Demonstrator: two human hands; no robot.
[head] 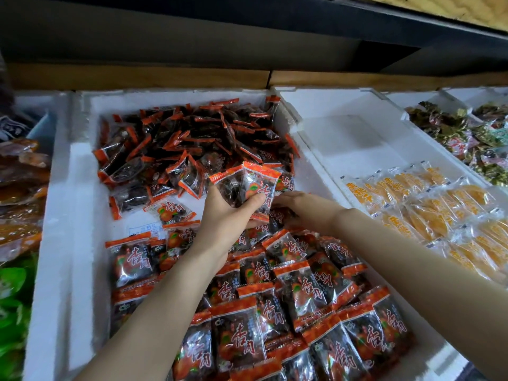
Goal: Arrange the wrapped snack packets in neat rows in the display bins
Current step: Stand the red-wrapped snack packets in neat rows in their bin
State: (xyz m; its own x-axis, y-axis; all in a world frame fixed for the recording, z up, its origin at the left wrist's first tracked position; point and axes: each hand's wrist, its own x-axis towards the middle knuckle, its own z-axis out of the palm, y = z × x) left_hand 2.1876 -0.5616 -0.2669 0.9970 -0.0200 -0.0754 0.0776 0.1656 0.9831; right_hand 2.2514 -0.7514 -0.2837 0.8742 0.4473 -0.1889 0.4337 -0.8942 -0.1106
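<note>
A white foam display bin (59,243) holds dark snack packets with orange-red ends. At the back lies a loose heap of packets (189,144). Nearer me, packets lie face up in overlapping rows (288,306). My left hand (222,218) grips a small bunch of packets (247,185) above the middle of the bin. My right hand (298,207) reaches in from the right, palm down, its fingers on packets at the far end of the rows, partly hidden behind the left hand.
The neighbouring white bin (351,138) on the right holds rows of yellow-orange packets (428,207). Farther right sit green and mixed wrapped sweets (461,130). Brown and green packs (16,215) fill the left edge. A dark shelf (192,37) overhangs the back.
</note>
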